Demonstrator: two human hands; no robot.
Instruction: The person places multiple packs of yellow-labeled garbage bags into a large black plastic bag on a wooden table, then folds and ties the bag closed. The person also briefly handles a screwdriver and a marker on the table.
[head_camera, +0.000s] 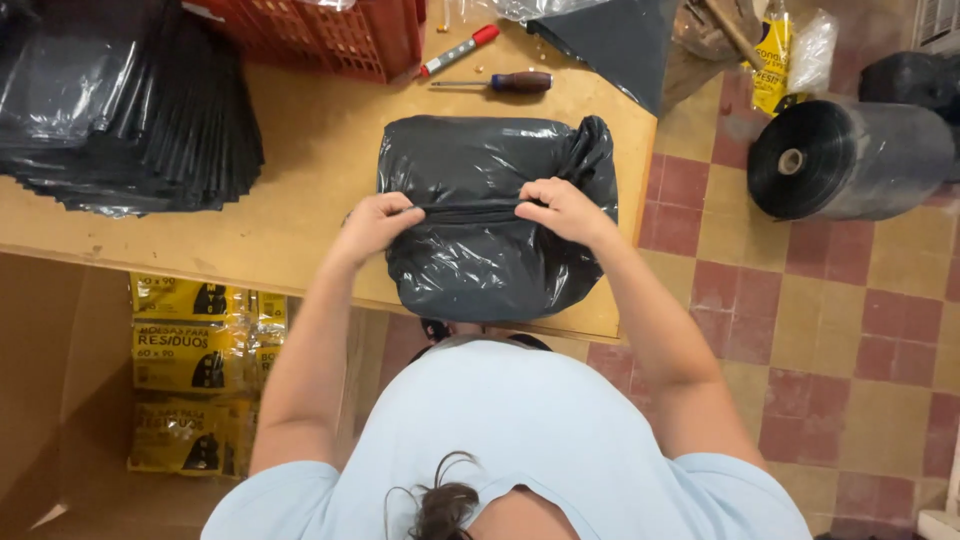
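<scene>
A folded bundle of black plastic bags (480, 260) lies on the wooden table (310, 170) near its front right corner. A narrow black strip runs across the bundle's middle. My left hand (375, 222) pinches the strip's left end with fingers closed. My right hand (560, 208) grips the strip's right end, resting on top of the bundle. Both hands press against the plastic.
A tall stack of flat black bags (120, 110) sits at the table's left. A red crate (320, 35), a red-capped marker (458, 50) and a screwdriver (500, 82) lie at the back. A black plastic roll (850, 160) rests on the tiled floor. Yellow packets (185, 370) fill a cardboard box below.
</scene>
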